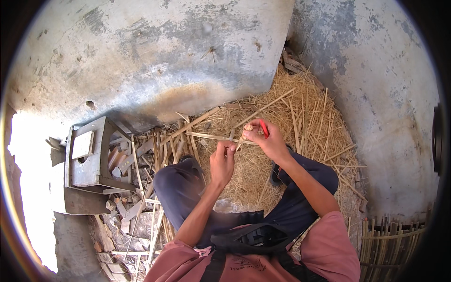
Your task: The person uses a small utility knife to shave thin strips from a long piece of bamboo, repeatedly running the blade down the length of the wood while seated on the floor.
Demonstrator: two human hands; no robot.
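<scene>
My left hand (222, 162) is closed, fingertips pinching the near end of a short pale split-wood or bamboo piece (240, 142). At the upper end of that piece, the fingers of my right hand (267, 142) are closed round it. A red object (264, 129), perhaps a tool handle, juts from between the right fingers; its other end is hidden, so its kind cannot be told. Both hands meet above a bed of straw-like shavings (253, 171), between my bent knees. A long pale strip (209, 136) lies just behind the hands.
Split strips (188, 126) and shavings cover the floor up to the scuffed walls (169, 56). At left stands a weathered wooden box frame (96, 155) beside rubble (127, 207). A fence-like bundle of upright sticks (390, 246) is at lower right. A black pouch (251, 237) sits on my lap.
</scene>
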